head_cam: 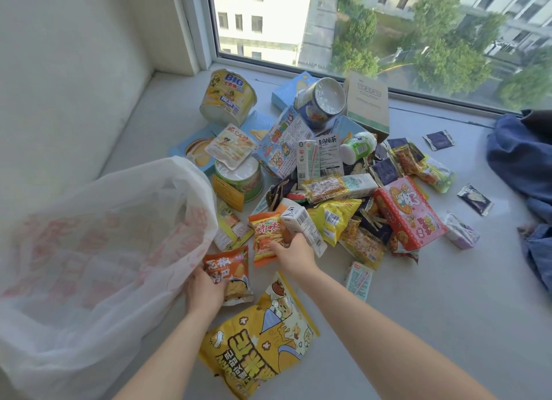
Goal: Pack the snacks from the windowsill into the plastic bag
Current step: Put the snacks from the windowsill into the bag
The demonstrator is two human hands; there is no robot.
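Observation:
A white translucent plastic bag [89,235] with red print lies open at the left of the grey windowsill [433,295]. At the bag's mouth my left hand [203,290] grips an orange snack packet [230,265]. My right hand [294,250] curls round a white drink carton [300,223] at the near edge of the snack pile, and its thumb lies on an orange packet of snack sticks [264,235]. A big yellow popcorn bag [260,340] lies flat between my forearms.
The pile holds a yellow noodle cup [228,96], a blue cup [319,102], a green-rimmed cup [239,177], a red-pink box [409,214], a brown paper box [369,101] and several small packets. Blue cloth [519,160] lies at the right. The window runs behind.

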